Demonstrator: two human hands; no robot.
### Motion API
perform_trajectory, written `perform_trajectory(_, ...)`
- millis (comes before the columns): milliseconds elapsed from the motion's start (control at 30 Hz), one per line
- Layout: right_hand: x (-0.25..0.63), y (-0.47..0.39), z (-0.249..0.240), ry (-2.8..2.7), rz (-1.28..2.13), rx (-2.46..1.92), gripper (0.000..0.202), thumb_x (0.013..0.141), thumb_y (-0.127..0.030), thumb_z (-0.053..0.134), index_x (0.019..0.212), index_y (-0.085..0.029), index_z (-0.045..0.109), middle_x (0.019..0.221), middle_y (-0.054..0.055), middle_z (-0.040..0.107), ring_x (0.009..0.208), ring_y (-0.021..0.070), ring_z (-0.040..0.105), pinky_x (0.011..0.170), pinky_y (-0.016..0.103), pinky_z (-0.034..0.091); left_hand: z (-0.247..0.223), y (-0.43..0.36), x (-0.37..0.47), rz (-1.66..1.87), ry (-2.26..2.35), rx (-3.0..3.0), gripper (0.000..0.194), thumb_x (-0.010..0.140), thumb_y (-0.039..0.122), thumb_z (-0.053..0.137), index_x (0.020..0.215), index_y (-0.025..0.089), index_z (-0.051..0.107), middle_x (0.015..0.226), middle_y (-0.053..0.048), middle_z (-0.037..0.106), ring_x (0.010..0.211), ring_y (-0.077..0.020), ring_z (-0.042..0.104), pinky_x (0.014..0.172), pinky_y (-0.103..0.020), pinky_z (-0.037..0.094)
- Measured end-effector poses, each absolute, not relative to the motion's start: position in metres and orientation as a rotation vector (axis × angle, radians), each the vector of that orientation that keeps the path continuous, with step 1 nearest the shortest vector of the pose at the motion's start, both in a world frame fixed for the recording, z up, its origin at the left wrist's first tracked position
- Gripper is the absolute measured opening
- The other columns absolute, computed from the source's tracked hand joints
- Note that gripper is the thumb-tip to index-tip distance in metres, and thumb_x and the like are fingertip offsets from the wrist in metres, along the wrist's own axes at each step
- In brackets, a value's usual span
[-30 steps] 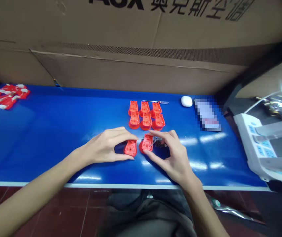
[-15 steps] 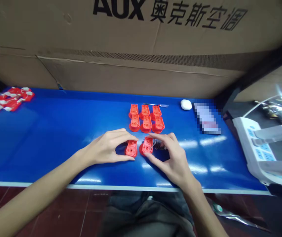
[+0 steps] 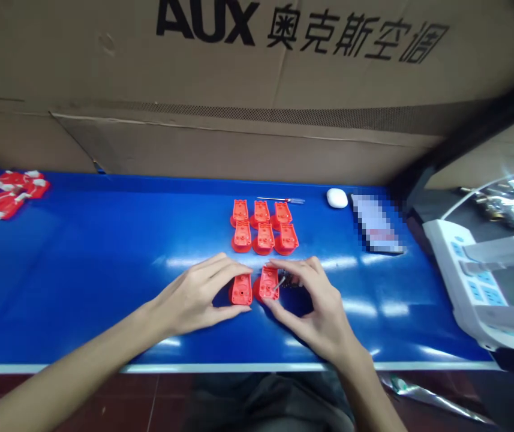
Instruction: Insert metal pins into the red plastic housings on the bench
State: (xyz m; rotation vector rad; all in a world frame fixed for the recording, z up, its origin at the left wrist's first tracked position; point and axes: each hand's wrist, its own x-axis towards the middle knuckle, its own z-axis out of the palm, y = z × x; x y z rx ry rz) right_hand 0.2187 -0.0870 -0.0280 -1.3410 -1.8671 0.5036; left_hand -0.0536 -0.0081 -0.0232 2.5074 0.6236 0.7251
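Cardboard [image 3: 239, 81] backs the blue desk [image 3: 113, 240]; near its front edge, the left hand [image 3: 203, 295] grips one red housing [image 3: 241, 293], the right hand [image 3: 318, 303] a second housing [image 3: 266, 291].

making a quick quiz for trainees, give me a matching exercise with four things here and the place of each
Things
1. left hand
2. right hand
3. screwdriver
4. rounded white object

Places
A. just behind the six grouped red parts
B. around the right front red part
C. just left of the pixelated rectangle
D. around the left front red part

Pairs: 1-D, 2-B, 3-A, 4-C
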Motion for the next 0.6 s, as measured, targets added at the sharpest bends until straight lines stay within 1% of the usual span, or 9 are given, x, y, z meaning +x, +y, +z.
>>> perform_trajectory(100, 0.2218, -0.0874, -0.0288, -1.862, 0.538, -1.34, 0.059, 0.1, -0.034, 0.08, 0.155, -0.035, 0.058, 0.132, 0.005, 0.075, 0.109, 0.0282, 0.066, 0.096, 0.049, 0.058, -0.0233, -0.0082, -0.0526, 0.733, 0.658, 2.512, 0.051, 0.102, 0.035, 0.08, 0.147, 0.02, 0.059, 0.13, -0.012, 0.077, 0.121, -0.028, 0.074, 0.115, -0.048, 0.06)
perform_trajectory(300, 0.2258, -0.0867, -0.0271, -1.86, 0.627, -1.298, 0.056, 0.1, -0.033, 0.08, 0.152, -0.034, 0.059, 0.131, 0.006, 0.075, 0.117, 0.0279, 0.068, 0.103, 0.049, 0.058, -0.0234, -0.009, -0.0517, 0.704, 0.709, 2.539, 0.053, 0.103, 0.035, 0.079, 0.149, 0.021, 0.057, 0.135, -0.011, 0.075, 0.124, -0.0273, 0.073, 0.122, -0.051, 0.055)
perform_trajectory(367, 0.2259, -0.0866, -0.0258, -1.865, 0.637, -1.286, 0.055, 0.1, -0.034, 0.08, 0.152, -0.034, 0.06, 0.133, 0.006, 0.075, 0.119, 0.0286, 0.068, 0.104, 0.051, 0.058, -0.0231, -0.0087, -0.051, 0.707, 0.718, 2.542, 0.053, 0.103, 0.035, 0.079, 0.149, 0.021, 0.057, 0.135, -0.011, 0.075, 0.125, -0.0271, 0.073, 0.122, -0.05, 0.055)
perform_trajectory(500, 0.2257, -0.0863, -0.0253, -1.864, 0.631, -1.293, 0.053, 0.101, -0.035, 0.078, 0.151, -0.034, 0.061, 0.134, 0.007, 0.075, 0.12, 0.0303, 0.068, 0.102, 0.052, 0.059, -0.0218, -0.0078, -0.0501, 0.705, 0.734, 2.529, 0.054, 0.102, 0.035, 0.08, 0.149, 0.021, 0.058, 0.134, -0.011, 0.075, 0.124, -0.0269, 0.074, 0.119, -0.048, 0.057)
perform_trajectory(600, 0.2265, -0.0866, -0.0273, -1.873, 0.615, -1.29, 0.053, 0.102, -0.035, 0.078, 0.151, -0.034, 0.061, 0.133, 0.007, 0.075, 0.119, 0.0294, 0.069, 0.104, 0.052, 0.059, -0.0224, -0.0092, -0.0507, 0.7, 0.748, 2.535, 0.054, 0.102, 0.036, 0.081, 0.148, 0.02, 0.058, 0.134, -0.011, 0.075, 0.123, -0.0272, 0.075, 0.119, -0.049, 0.058)
